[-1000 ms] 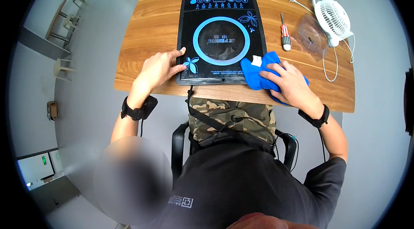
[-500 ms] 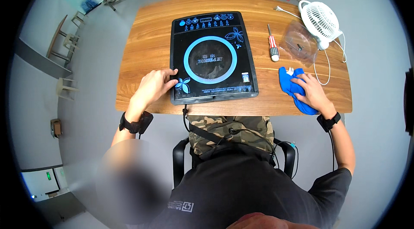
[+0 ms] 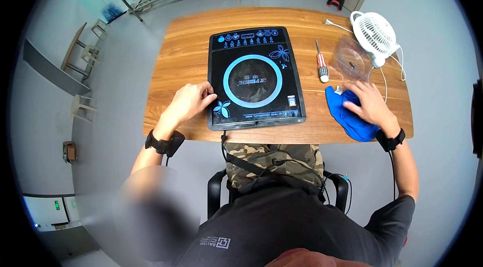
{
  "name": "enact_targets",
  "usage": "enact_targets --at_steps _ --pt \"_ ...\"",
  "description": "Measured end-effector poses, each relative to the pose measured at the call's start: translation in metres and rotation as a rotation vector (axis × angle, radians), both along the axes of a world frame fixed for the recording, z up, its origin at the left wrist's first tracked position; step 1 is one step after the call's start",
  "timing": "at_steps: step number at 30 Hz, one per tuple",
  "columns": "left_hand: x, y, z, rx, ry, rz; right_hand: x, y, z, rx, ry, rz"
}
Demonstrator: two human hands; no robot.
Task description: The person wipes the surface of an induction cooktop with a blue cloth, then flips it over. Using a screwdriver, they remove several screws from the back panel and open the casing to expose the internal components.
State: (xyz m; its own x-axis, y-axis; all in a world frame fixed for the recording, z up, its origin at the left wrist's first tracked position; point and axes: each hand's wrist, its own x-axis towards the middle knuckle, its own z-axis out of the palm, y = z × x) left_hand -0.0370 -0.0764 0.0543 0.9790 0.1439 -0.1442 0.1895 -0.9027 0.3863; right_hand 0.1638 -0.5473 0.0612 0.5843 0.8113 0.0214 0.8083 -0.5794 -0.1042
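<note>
A black induction cooker [image 3: 251, 85] with a blue ring lies flat on the wooden table. My left hand [image 3: 190, 101] is at its near left edge, fingers curled and thumb bent, gripping the rim. To the right lies a crumpled blue cloth [image 3: 347, 116] with a small white tag. My right hand [image 3: 372, 106] rests over the cloth's right part, palm down, fingers stretched out and apart. Its fingertips reach the cloth's far edge, near a clear plastic bag [image 3: 348, 54] that has small dark pieces in it.
Beyond the cloth lies a screwdriver [image 3: 322, 65] with a red, white and dark handle. A white fan [image 3: 375, 33] with its cord stands at the table's far right. The cooker's black cable [image 3: 224, 138] hangs over the near edge of the wooden table [image 3: 176, 50].
My right hand has shifted on the blue cloth, which now lies more spread out. My left hand stays at the cooker's edge. The whole view has shifted slightly.
</note>
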Motion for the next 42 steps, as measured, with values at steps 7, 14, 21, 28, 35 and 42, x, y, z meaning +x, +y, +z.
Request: enact_targets --at_steps 7,14,21,28,35,42 --pt "0.029 0.003 -0.016 0.032 -0.161 -0.007 0.023 0.118 -0.025 0.282 0.351 -0.150" --pt "0.029 0.011 -0.020 0.073 -0.181 -0.062 0.025 0.175 -0.053 0.078 0.299 -0.188" --pt "0.022 0.010 -0.027 0.064 -0.150 -0.078 0.031 0.170 -0.066 0.117 0.483 -0.094" --pt "0.020 0.005 -0.034 0.113 -0.133 -0.067 0.034 0.169 -0.073 0.167 0.633 -0.088" --pt "0.028 0.008 -0.035 0.108 -0.106 -0.084 0.041 0.163 -0.089 0.199 0.552 -0.087" --pt "0.036 -0.004 -0.017 0.155 -0.039 -0.137 0.030 0.154 -0.064 0.082 0.659 -0.128"
